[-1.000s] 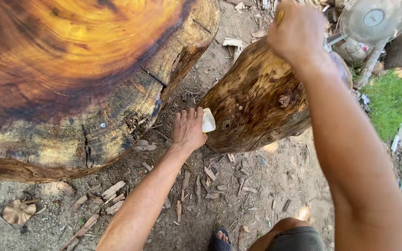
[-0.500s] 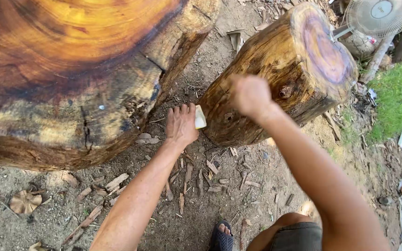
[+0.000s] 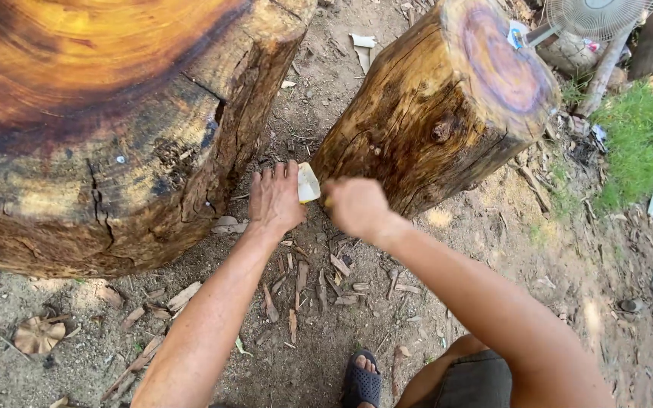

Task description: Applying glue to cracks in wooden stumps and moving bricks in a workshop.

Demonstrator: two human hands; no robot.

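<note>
Fingers of the left hand lie flat and spread, touching a pale wedge just to their right, at the log's foot. The right hand, closed in a fist, is just beside the wedge; what it grips I cannot tell.

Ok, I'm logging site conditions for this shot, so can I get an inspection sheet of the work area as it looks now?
Surface: bare dirt ground, dry and uneven.
Job's things: a pale wedge-shaped piece set against the base of the leaning log; a large cut stump beside it.
Clutter: wood chips scattered on the dirt; a dry curled leaf; scraps of litter at the right edge.
Hands: left hand flat on the ground, fingers touching the pale piece; right hand closed in a fist next to it, contents hidden.
Cables: nothing seen.
Surroundings: a standing fan, grass, the person's sandalled foot.
</note>
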